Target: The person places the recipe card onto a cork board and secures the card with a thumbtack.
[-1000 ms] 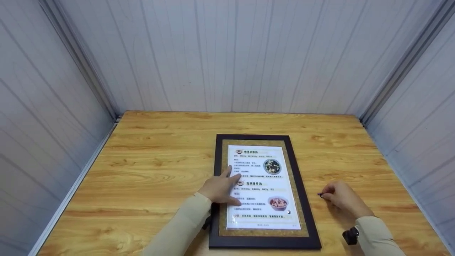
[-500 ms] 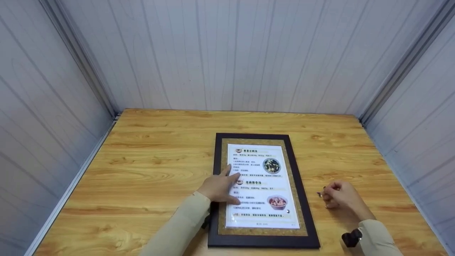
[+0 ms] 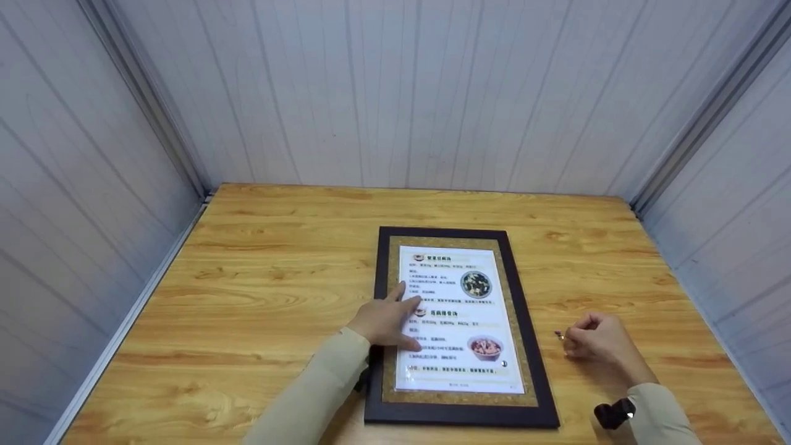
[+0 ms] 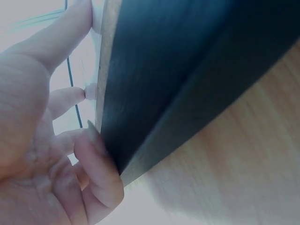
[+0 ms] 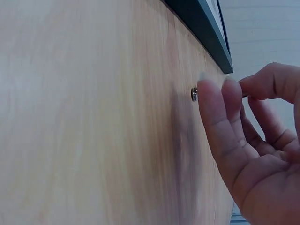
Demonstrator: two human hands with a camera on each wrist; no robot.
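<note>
A laminated sheet [image 3: 457,315] with printed text and two food pictures lies on a cork board [image 3: 457,398] inside a dark frame [image 3: 460,415]. My left hand [image 3: 383,321] rests over the sheet's left side with fingers spread. In the left wrist view, its fingertips touch the sheet and the little finger meets the frame's edge. A round, shiny thumbtack [image 3: 504,364] sits near the sheet's lower right. Right of the frame, my right hand [image 3: 602,340] pinches a small thumbtack, mostly hidden between thumb and finger. Another thumbtack [image 5: 194,94] lies on the table beside its fingertips.
The wood-grain table [image 3: 259,278] surrounds the frame. Pale panels form a back wall [image 3: 395,93], a left wall [image 3: 93,204] and a right wall [image 3: 729,185]. A dark wrist device [image 3: 613,413] sits at the right sleeve.
My right hand has drawn slightly away from the small pieces on the table, with one taken up between its fingers and one left lying. The left hand keeps its place on the sheet.
</note>
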